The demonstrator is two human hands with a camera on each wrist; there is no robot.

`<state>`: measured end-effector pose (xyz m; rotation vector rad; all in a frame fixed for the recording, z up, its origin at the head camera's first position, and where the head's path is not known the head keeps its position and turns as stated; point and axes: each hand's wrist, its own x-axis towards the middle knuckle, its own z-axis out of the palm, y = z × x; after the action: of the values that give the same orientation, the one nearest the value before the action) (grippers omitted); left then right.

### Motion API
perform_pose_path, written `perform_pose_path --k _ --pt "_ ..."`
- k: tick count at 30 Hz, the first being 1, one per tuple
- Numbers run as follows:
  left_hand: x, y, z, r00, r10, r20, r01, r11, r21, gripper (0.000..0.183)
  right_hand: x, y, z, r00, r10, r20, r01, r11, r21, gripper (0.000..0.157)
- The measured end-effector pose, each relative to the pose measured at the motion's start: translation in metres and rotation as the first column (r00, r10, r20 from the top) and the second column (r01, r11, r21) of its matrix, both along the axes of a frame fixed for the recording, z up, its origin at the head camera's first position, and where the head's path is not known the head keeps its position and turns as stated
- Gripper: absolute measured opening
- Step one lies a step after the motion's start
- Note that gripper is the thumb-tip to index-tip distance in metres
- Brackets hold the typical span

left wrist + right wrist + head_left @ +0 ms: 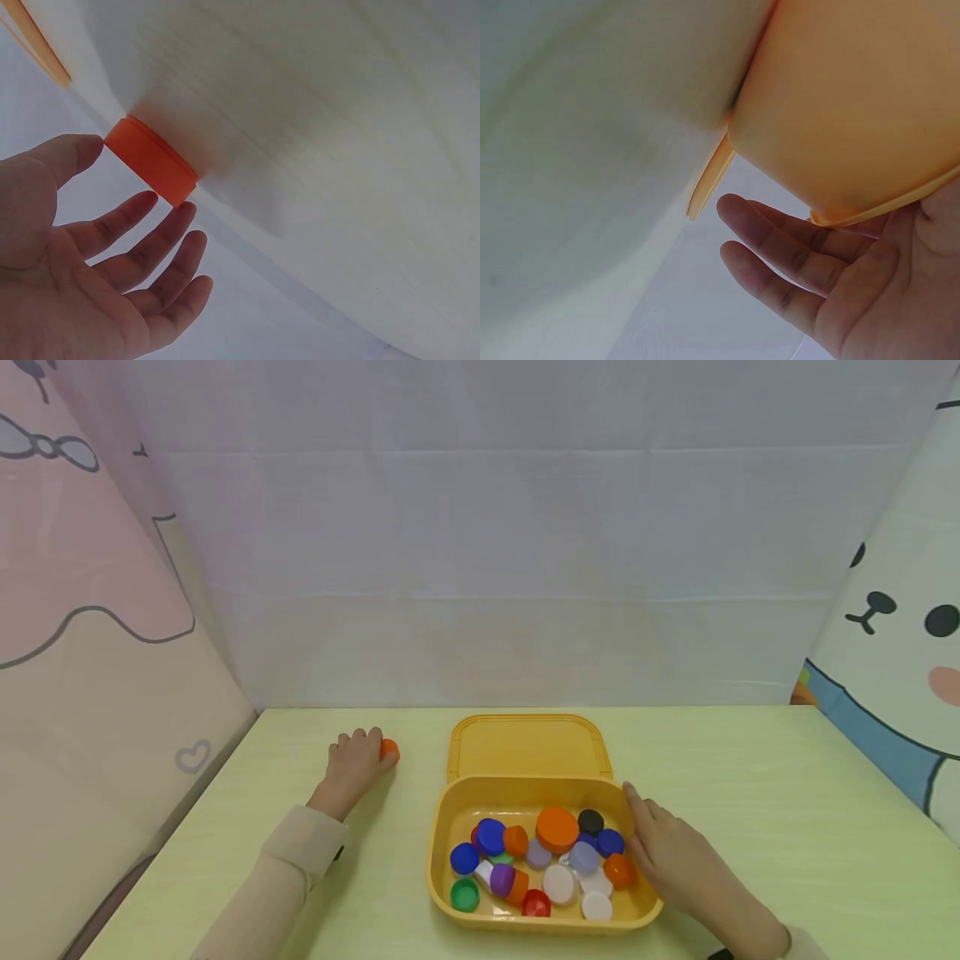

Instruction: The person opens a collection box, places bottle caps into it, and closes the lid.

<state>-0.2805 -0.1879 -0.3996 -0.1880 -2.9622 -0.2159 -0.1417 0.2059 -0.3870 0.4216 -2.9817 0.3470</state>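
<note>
At the table's left, my left hand (pixel 354 767) pinches an orange bottle cap (pixel 389 751) between thumb and fingertips. The left wrist view shows this cap (pixel 152 159) on its edge side against the pale tabletop, with the thumb at one end and fingertips at the other. My right hand (pixel 670 852) holds the right wall of a yellow plastic box (pixel 525 923) at its rim. From the right wrist, the fingers (pixel 780 240) lie outside the box wall (pixel 847 97), and the thumb is hidden. Inside the box lie several bottle caps, including a large orange cap (pixel 557 830) and a green cap (pixel 465 894).
Behind the box lies its flat yellow lid (pixel 529 746), close against the back rim. The pale yellow-green table (pixel 750 793) extends to both sides. A white cloth (pixel 495 543) hangs at the back, with printed curtains (pixel 97 718) at the sides.
</note>
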Motion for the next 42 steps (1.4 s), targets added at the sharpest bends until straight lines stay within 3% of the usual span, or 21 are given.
perform_pose_path --k 12,27,35,42 --pt "0.0 -0.002 -0.005 1.0 -0.006 0.03 0.007 0.999 -0.047 0.039 0.001 0.0 0.0 1.0 0.006 -0.01 -0.006 1.0 -0.002 0.054" --pt "0.0 -0.003 -0.001 0.999 0.007 0.032 -0.008 1.0 0.013 0.034 0.0 -0.001 0.001 1.0 0.004 -0.011 -0.004 1.0 -0.003 0.053" --pt "0.002 0.001 0.004 0.998 -0.021 -0.058 0.024 0.999 0.037 0.033 0.0 -0.001 0.001 1.0 0.005 -0.02 -0.005 1.0 -0.004 0.054" --pt "0.015 0.016 0.018 0.99 -0.06 -0.124 0.071 0.994 0.083 0.034 -0.001 -0.001 0.001 1.0 0.001 0.005 -0.001 1.0 -0.003 0.054"
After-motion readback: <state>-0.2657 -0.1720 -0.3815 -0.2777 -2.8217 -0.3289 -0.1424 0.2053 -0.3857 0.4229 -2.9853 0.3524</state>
